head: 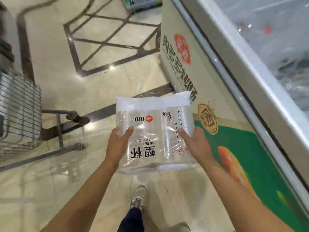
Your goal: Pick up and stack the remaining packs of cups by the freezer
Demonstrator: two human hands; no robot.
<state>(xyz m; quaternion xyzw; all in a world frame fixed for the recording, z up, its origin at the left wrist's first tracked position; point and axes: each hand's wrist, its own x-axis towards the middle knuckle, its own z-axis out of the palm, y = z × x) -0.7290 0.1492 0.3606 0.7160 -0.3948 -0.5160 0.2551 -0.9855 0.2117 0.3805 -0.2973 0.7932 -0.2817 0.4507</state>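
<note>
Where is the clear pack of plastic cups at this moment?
In the head view, the pack of plastic cups is at the centre, held above the floor between the left hand and right hand, with the shopping cart left and the freezer right.

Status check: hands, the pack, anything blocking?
Left hand and right hand both grip pack of plastic cups. Held over floor. Cart left, freezer right.

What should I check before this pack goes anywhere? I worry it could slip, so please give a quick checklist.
1. Left hand grips the pack of plastic cups: ok.
2. Right hand grips its other side: ok.
3. Wrapping intact: cannot tell, glare.
4. Pack apart from the freezer: ok.
5. Cart within reach on the left: ok, likely.
6. Floor dry: cannot tell, glossy.
</note>
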